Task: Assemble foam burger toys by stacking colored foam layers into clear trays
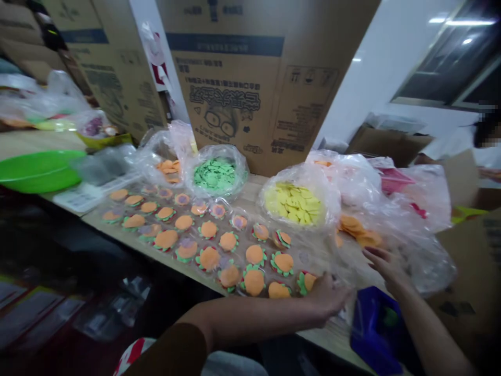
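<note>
My left hand is bent low over the end of the rows, fingers curled and blurred, so I cannot tell whether it grips anything; just left of it lies the nearest stack, an orange round with a frilly green edge. My right hand reaches forward, fingers stretched out flat at the edge of a heap of smooth, thin orange discs on crinkled clear film; whether it has hold of one I cannot tell. Between my forearms, nearer me, is a hard, glossy blue bin. Running off to the left of my left hand are more stacks, soft-looking rounds with scalloped green rims and slips of red, some topped with a purplish patch, set in rows on shiny clear plastic with round hollows. Beyond my left hand a filmy bag gapes around flat yellow pieces; farther left, another holds crumpled-looking green pieces, then one with orange pieces. Behind them stands a tall, flat-sided carton of printed brown cardboard. Farthest left, a smooth green basin curves over the edge of the pale table.
</note>
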Demonstrator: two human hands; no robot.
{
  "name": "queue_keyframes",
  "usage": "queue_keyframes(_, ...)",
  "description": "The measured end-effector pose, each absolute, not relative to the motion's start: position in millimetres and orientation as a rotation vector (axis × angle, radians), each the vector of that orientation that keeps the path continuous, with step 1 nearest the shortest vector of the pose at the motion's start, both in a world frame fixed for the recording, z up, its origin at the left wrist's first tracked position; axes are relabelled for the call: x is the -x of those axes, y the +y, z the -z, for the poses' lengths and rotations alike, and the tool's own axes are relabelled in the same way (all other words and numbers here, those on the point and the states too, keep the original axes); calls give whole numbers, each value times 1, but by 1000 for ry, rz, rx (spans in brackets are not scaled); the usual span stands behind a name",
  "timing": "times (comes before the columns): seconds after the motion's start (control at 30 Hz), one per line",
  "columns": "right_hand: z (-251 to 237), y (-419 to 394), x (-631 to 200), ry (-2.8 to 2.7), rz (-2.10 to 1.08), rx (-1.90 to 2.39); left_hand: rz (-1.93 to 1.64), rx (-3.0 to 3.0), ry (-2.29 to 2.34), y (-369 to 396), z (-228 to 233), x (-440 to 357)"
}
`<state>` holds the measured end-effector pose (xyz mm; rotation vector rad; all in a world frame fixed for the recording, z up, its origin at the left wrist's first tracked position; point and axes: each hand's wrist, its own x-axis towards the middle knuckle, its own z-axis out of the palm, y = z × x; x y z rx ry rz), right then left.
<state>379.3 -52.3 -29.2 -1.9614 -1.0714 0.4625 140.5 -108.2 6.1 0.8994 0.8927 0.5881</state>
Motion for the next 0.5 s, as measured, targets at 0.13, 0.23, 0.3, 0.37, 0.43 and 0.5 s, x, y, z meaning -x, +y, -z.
queue_keyframes(0.13,8,-63,-367,-960,-512,1993,-512,-1312,986,-111,-16,-133)
queue_keyframes(0.23,-15,-62,-346,-1028,-411,2105,-513,-1469,1000,-106,-28,-118)
queue_keyframes(0.3,-26,-55,-331,-1133,-338,2084,-566,-1507,992,-91,-35,-109)
queue_keyframes(0.37,-30,-40,-318,-1299,-276,1963,-643,-1520,1007,-64,-40,-99)
queue_keyframes(0.43,-27,-15,-304,-1529,-168,1813,-729,-1525,1083,-24,-41,-90)
queue_keyframes(0.5,-20,19,-287,-1803,6,1679,-805,-1504,1236,22,-39,-83)
